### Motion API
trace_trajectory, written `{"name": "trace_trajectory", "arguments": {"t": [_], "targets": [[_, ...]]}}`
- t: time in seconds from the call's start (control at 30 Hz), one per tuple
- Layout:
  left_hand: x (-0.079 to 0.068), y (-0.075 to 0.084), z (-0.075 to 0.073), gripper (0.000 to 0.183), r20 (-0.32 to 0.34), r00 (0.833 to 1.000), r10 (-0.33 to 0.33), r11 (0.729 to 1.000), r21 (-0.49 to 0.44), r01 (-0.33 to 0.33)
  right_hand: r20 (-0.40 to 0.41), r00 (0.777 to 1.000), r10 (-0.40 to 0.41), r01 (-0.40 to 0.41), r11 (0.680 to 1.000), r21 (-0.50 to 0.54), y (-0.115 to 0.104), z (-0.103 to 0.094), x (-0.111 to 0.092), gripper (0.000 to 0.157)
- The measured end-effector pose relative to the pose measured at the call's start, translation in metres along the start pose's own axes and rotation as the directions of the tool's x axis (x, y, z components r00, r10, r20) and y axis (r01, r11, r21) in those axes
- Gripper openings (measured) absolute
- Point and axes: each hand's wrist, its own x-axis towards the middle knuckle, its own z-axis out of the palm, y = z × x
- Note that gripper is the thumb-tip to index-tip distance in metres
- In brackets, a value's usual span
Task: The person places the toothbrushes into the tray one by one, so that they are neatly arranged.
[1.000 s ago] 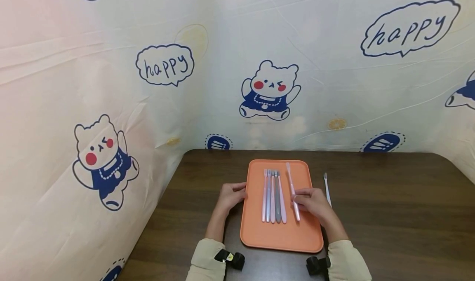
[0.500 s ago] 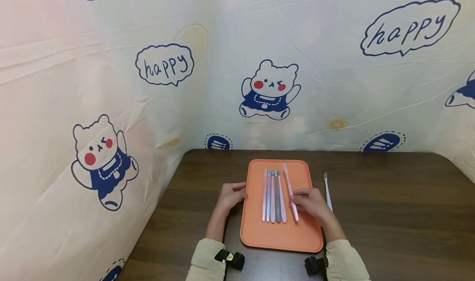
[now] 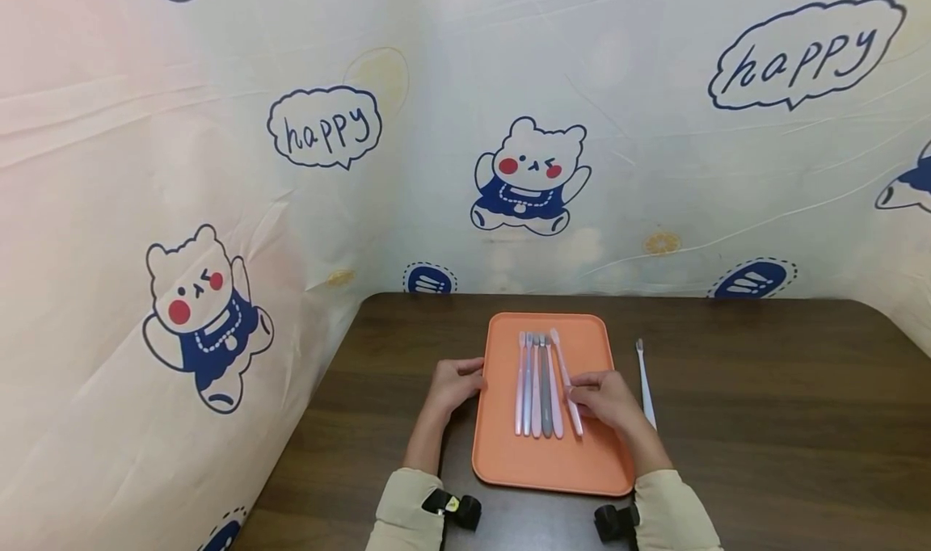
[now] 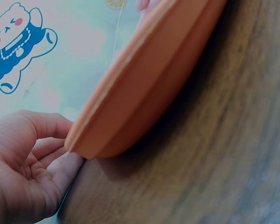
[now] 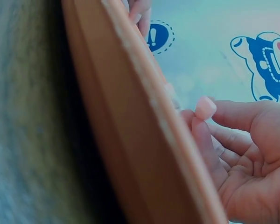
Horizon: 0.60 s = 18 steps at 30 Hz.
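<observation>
My right hand [image 3: 609, 399] pinches a pale pink toothbrush [image 3: 559, 362] between thumb and fingers over the right part of the orange tray [image 3: 538, 466]. In the right wrist view the pink handle end [image 5: 206, 108] shows between the thumb and a finger. Left of it several toothbrushes lie side by side, bristle heads to the far side, among them a grey toothbrush [image 3: 546, 397]. My left hand [image 3: 452, 387] grips the tray's left rim; in the left wrist view its thumb and fingers meet at the tray's edge [image 4: 79, 147].
One white-blue toothbrush [image 3: 644, 381] lies on the dark wooden table [image 3: 764, 422] right of the tray, partly hidden behind my right forearm. A pale printed curtain [image 3: 618, 187] stands behind the table and along its left side.
My right hand has moved a little left with the pink toothbrush, bringing it close to the row. The left hand has stayed at the tray's rim.
</observation>
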Motion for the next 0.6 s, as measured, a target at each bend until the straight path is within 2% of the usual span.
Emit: {"name": "trace_trajectory", "arguments": {"t": [0.6], "targets": [[0.0005, 0.0, 0.0004, 0.047, -0.002, 1.0, -0.016, 1.0, 0.001, 0.016, -0.062, 0.998, 0.003, -0.008, 0.997, -0.08, 0.0017, 0.0067, 0.0012, 0.032]]}}
